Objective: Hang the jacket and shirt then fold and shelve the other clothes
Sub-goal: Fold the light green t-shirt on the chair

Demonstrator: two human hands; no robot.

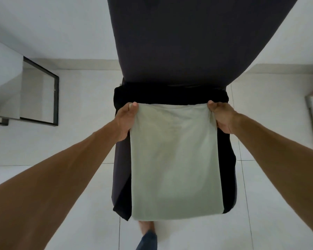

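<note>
Pale green garment (175,159) held up by its top corners, mid-fold.

Nearest, a bare foot (146,228) on the tiled floor (90,204); above it, the green piece hanging flat in front of a black garment (228,159). Left hand (126,120) and right hand (222,117) each pinching a top corner, thumbs on the near face. Best kept level and taut, with side edges matched before folding again; cannot tell whether the black layer is pinched too, so worth checking. Beyond, a broad dark grey cloth (188,42); far left, a black-framed mirror (40,91).
</note>
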